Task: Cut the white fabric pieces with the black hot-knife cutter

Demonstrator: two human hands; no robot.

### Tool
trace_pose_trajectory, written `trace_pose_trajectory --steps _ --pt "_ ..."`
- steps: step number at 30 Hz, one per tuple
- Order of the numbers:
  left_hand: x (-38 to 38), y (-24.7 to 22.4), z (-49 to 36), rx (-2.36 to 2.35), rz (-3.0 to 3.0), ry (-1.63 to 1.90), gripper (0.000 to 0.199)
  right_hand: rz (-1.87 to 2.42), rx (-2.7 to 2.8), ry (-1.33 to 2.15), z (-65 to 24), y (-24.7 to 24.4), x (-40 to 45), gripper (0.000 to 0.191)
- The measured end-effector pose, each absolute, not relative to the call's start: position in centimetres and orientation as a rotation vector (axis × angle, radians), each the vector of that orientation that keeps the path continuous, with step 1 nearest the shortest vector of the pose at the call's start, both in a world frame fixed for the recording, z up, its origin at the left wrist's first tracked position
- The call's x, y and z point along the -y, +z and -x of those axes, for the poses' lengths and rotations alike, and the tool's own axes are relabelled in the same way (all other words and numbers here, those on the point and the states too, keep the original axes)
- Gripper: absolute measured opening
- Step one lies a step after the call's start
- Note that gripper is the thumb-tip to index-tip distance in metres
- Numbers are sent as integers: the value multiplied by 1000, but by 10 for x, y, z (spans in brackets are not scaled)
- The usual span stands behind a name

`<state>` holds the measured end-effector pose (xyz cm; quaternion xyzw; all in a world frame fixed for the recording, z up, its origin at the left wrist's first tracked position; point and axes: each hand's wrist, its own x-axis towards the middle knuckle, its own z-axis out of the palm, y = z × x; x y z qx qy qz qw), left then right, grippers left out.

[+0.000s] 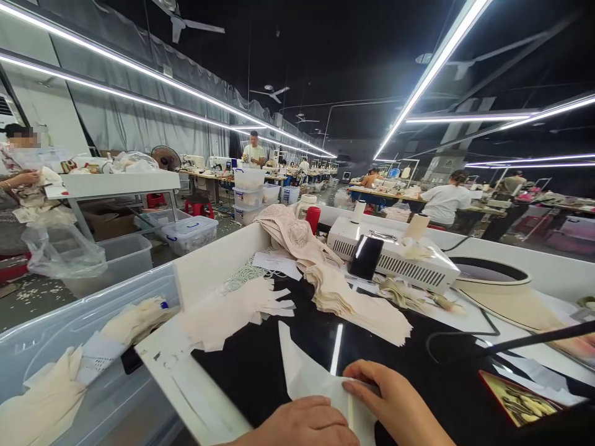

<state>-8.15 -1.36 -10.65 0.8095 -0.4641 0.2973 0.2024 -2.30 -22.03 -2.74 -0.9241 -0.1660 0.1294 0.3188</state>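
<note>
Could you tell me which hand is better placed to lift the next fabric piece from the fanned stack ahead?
The right hand, probably: it lies nearer the fanned stack, while the left hand sits lower, both resting on the white piece.

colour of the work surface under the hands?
Glossy black work surface, seen in the head view; both hands press a pale cream fabric piece on it.

One head-worn camera looks forward and down, close over the worktable (pixel 223 378), with the factory hall beyond.
</note>
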Motion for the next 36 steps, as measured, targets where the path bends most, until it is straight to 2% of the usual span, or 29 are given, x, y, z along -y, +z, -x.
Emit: trace_pose_trajectory --steps 6,11,16,19,23,25,28,30,33,36 --pt "9 -102 84 1310 -2252 741 24 2499 389 347 26 -22 217 32" --pt "14 -105 84 1243 -2219 830 30 2457 464 230 24 -27 218 30" --pt "16 -92 86 1238 -2076 1076 30 2501 543 138 22 -26 215 30" --pt "15 -85 87 1237 -2101 1069 31 2515 578 92 22 -28 212 27" --pt "11 -81 89 1312 -2145 1137 14 2562 623 2 23 -34 208 24" --pt "6 -76 93 1419 -2205 1087 8 2595 639 -59 24 -35 207 23" --pt "-1 -61 103 1477 -2333 805 25 2648 665 -193 27 -32 206 21" --pt "-5 -51 109 1440 -2363 669 28 2671 688 -302 31 -28 208 17" --pt "-6 -42 114 1402 -2317 646 25 2642 780 -436 48 -21 214 16" --pt "-3 -41 115 1406 -2318 669 24 2473 1004 -658 78 -16 224 26"
